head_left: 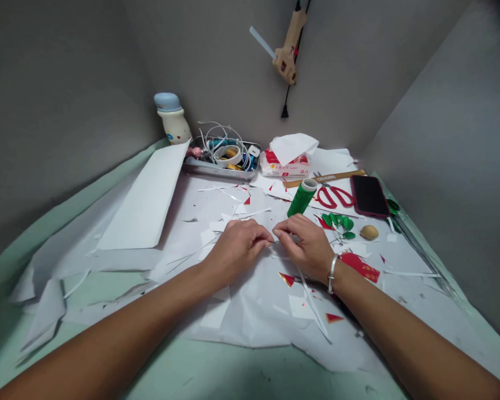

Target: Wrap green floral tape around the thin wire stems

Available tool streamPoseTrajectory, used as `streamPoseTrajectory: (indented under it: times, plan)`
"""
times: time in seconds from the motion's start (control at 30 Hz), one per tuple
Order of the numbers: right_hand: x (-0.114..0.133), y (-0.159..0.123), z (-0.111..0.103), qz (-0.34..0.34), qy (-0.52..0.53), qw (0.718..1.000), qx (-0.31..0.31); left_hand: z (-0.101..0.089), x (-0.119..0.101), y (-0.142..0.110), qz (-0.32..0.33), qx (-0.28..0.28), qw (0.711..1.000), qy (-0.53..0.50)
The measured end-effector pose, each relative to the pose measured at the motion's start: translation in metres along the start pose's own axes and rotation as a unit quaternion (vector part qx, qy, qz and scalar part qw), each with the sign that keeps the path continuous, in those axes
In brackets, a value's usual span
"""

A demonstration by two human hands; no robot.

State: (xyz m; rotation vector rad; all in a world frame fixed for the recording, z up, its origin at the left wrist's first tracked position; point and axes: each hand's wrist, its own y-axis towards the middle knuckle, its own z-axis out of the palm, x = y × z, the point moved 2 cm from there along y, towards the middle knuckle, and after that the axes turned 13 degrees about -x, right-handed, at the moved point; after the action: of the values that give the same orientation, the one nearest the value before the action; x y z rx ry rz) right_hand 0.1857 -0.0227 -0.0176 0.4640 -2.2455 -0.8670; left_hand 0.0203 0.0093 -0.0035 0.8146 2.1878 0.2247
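My left hand (240, 244) and my right hand (303, 240) meet over the paper-covered table, fingertips almost touching. Both are closed in a pinch. Between the fingertips there seems to be something thin and dark, too small to name. Just behind my right hand stands a spool of green thread (302, 198), slightly tilted. Right of that hand lie several green wrapped petal shapes (337, 223) and a red piece of paper (360, 266). A white strip (314, 308) runs from under my right hand towards me. Thin wires (194, 254) lie left of my left hand.
At the back are a metal tray (223, 171) of craft supplies, a bottle (174, 119) and a tissue pack (285, 165). Red-handled scissors (335, 197), a ruler (337, 176) and a phone (369, 195) lie right. A folded white sheet (144, 205) stands left. A glue gun (289, 50) hangs above.
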Motion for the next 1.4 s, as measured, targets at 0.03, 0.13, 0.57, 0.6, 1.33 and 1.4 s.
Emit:
streamPoseTrajectory:
  times: [0.03, 0.13, 0.57, 0.6, 1.33, 1.4]
  plan:
    - [-0.002, 0.000, 0.001, 0.014, 0.004, 1.000, 0.002, -0.001, -0.001, 0.000, -0.011, -0.005, 1.000, -0.014]
    - [-0.004, -0.002, 0.003, 0.025, 0.000, 0.999, 0.028, -0.005, -0.003, 0.001, -0.041, -0.028, 0.998, -0.049]
    - [0.008, -0.001, 0.000, -0.072, -0.031, 0.996, 0.037, 0.001, 0.004, -0.002, -0.004, -0.019, 0.999, 0.032]
    - [0.005, 0.000, 0.000, -0.054, -0.018, 0.998, 0.026, 0.001, 0.003, -0.002, 0.003, -0.011, 1.000, 0.028]
    - [0.003, 0.000, 0.001, -0.031, 0.006, 0.999, 0.012, 0.003, 0.005, -0.002, 0.026, 0.000, 0.999, 0.026]
    - [-0.003, 0.000, 0.002, 0.005, 0.025, 1.000, 0.008, 0.002, 0.002, -0.001, 0.013, -0.007, 1.000, -0.002]
